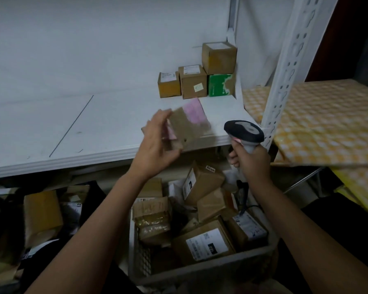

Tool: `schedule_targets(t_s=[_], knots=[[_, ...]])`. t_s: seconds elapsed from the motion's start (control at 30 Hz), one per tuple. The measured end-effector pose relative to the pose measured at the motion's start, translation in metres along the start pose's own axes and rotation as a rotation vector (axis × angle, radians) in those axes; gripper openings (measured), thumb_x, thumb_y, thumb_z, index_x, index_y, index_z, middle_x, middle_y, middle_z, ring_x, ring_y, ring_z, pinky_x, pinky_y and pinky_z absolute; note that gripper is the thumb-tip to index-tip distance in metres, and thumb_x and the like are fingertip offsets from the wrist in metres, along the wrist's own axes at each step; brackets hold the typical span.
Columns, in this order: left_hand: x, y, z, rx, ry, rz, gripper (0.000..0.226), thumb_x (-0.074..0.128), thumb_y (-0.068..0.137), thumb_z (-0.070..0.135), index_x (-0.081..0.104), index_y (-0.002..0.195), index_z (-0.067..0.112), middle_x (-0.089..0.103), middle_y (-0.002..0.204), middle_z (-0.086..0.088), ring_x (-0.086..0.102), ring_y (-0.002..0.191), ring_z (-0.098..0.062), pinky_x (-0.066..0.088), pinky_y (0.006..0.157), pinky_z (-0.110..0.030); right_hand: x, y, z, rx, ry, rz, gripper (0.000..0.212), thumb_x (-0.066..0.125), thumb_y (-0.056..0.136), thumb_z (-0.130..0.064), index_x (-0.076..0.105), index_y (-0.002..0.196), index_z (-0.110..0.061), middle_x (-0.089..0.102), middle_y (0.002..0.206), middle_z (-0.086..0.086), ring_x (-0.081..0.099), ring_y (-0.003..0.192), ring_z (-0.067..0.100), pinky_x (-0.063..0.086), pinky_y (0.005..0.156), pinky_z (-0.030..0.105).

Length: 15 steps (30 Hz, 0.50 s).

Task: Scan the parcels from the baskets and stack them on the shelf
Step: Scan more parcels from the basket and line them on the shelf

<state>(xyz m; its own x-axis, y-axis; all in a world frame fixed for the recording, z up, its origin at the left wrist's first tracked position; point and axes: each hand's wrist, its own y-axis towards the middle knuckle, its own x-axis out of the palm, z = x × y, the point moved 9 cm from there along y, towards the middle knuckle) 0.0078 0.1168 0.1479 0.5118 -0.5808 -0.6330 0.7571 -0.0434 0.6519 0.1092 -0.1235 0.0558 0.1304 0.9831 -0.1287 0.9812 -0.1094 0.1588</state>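
Head view: left hand (pixel 157 143) pinches a blurred small parcel (pixel 186 126) by its left edge just beside the scanner (pixel 243 132) gripped in the right hand (pixel 251 162); I'd steady it, label toward the scanner.

Shelf board (pixel 106 124): white, smooth, matt, faintly scuffed.
Upright post (pixel 285 66): white painted metal, punched with slots.
Boxes at back of shelf (pixel 192 81): brown matt cardboard, white paper labels; one box (pixel 220 84) glossy green print.
Parcel (pixel 187 126): dull brown cardboard, pink paper label, blurred.
Scanner (pixel 244 132): smooth plastic, dark grey head, pale grey handle, slight sheen.
Basket (pixel 142 257): grey plastic mesh wall.
Parcels in basket (pixel 206 242): brown cardboard, some under shiny clear tape.
Checked cover (pixel 327 124): yellow-white, slightly glossy sheet.
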Motion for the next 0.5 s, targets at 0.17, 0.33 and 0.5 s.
schedule_targets(t_s=[0.17, 0.33, 0.5], knots=[[0.046, -0.008, -0.04, 0.051, 0.382, -0.213, 0.088, 0.071, 0.084, 0.02, 0.017, 0.154, 0.032, 0.012, 0.167, -0.004, 0.003, 0.154, -0.034, 0.005, 0.121, -0.063, 0.0, 0.011, -0.01, -0.003, 0.006, 0.001, 0.028, 0.068, 0.092, -0.027, 0.07, 0.081, -0.001, 0.067, 0.062, 0.0, 0.059, 0.043, 0.006, 0.051, 0.054, 0.028], [0.054, -0.001, -0.06, -0.13, 0.255, -0.253, 0.09, 0.072, 0.083, 0.007, 0.023, 0.156, 0.026, 0.003, 0.168, -0.005, 0.007, 0.154, -0.032, 0.02, 0.122, -0.055, 0.01, 0.031, -0.037, -0.047, -0.002, -0.023, 0.026, 0.067, 0.092, -0.027, 0.07, 0.091, -0.002, 0.069, 0.066, 0.001, 0.06, 0.045, 0.006, 0.054, 0.054, 0.027], [0.042, -0.009, -0.059, -0.354, -0.023, -0.071, 0.076, 0.058, 0.092, -0.004, 0.025, 0.154, 0.026, 0.008, 0.166, -0.005, 0.011, 0.151, -0.015, 0.022, 0.117, -0.034, 0.026, 0.051, -0.052, -0.068, 0.022, -0.091, 0.021, 0.067, 0.092, -0.029, 0.069, 0.09, -0.008, 0.07, 0.066, 0.0, 0.062, 0.047, 0.01, 0.052, 0.054, 0.029]])
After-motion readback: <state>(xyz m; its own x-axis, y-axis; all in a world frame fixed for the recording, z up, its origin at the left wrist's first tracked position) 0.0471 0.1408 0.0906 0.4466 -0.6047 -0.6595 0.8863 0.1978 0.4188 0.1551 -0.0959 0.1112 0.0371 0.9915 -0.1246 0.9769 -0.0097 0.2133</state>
